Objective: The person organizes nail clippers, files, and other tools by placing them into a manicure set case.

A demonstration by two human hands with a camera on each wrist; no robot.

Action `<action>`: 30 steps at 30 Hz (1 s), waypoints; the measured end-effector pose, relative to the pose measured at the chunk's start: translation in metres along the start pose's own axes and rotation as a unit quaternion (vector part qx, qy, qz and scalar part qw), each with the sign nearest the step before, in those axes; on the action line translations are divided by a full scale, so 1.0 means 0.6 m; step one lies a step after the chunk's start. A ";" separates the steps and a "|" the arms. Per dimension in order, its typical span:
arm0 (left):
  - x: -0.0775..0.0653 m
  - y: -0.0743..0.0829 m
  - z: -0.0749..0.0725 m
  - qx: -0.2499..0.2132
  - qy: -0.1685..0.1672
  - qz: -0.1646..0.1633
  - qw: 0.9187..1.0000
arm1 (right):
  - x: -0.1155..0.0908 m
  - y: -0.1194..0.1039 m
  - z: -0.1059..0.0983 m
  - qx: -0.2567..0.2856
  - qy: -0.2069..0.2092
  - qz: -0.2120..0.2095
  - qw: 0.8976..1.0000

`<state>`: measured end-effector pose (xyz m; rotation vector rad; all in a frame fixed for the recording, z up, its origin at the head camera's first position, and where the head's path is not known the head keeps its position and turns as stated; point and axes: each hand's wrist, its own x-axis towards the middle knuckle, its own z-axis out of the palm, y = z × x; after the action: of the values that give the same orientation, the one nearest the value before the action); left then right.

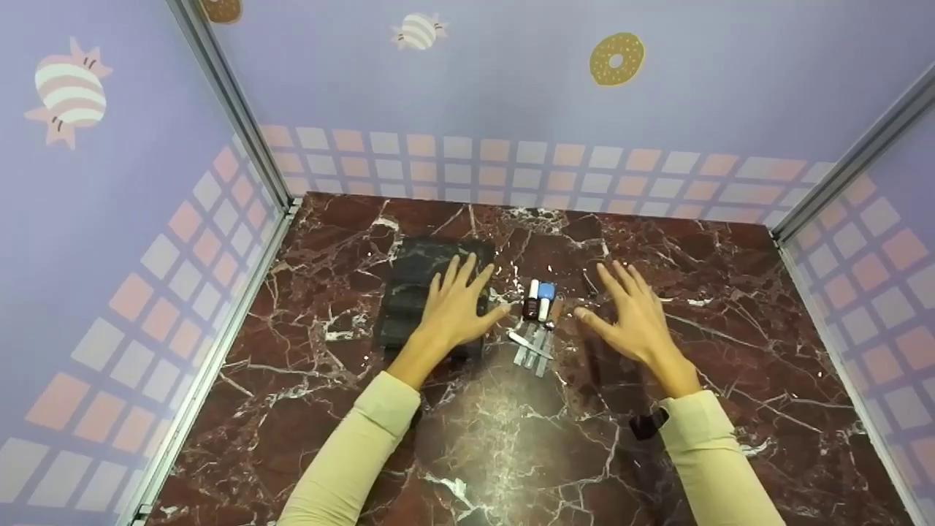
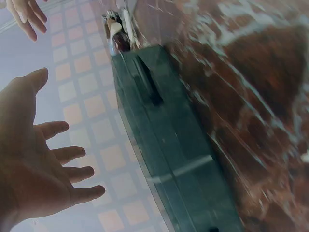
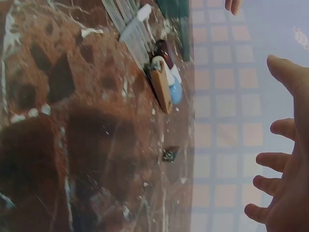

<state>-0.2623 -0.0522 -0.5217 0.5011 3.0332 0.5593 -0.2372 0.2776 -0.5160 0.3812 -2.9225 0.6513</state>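
Left hand (image 1: 456, 315) hovers above the dark case (image 1: 410, 288) on the bench (image 1: 292, 431), fingers spread wide. Right hand (image 1: 635, 325)? Same deal, fingers splayed, near the blue bottle (image 1: 546, 291) and dark red bottle (image 1: 530, 310), which sit between case and right hand, clear strips (image 1: 540, 363) just nearer the person.

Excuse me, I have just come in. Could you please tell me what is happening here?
A person has both hands spread open, and neither holds anything. The left hand hovers over a dark case. The right hand is held on the other side of a small group of items: a dark bottle, a blue bottle, and a white-handled tool across some clear strips. Everything rests on a marbled table.
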 end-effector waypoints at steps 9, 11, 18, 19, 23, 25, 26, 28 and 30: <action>-0.029 -0.081 -0.014 -0.011 0.011 -0.014 1.000 | -0.002 -0.029 0.055 0.077 -0.029 -0.030 0.996; -0.036 -0.101 -0.019 -0.017 0.015 -0.014 1.000 | -0.003 -0.036 0.069 0.093 -0.030 -0.040 0.994; -0.057 -0.163 -0.034 -0.049 0.048 -0.030 0.997 | -0.003 -0.062 0.115 0.121 -0.019 -0.079 0.989; -0.061 -0.172 -0.036 -0.057 0.054 -0.035 0.996 | -0.002 -0.065 0.121 0.125 -0.018 -0.083 0.989; -0.076 -0.201 -0.040 -0.077 0.069 -0.059 0.993 | 0.000 -0.077 0.145 0.135 -0.014 -0.086 0.987; -0.083 -0.213 -0.040 -0.084 0.067 -0.069 0.992 | 0.001 -0.082 0.156 0.140 -0.013 -0.085 0.986; -0.086 -0.218 -0.039 -0.087 0.064 -0.074 0.991 | 0.002 -0.083 0.162 0.142 -0.011 -0.085 0.986; -0.091 -0.227 -0.038 -0.105 0.057 -0.079 0.990 | 0.003 -0.087 0.171 0.146 -0.005 -0.086 0.986; -0.095 -0.235 -0.035 -0.128 0.048 -0.082 0.987 | 0.004 -0.089 0.180 0.152 0.002 -0.089 0.984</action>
<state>-0.2533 -0.2022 -0.5537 0.2157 2.9870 0.9705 -0.2323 0.1838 -0.5912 0.6612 -2.7411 1.0703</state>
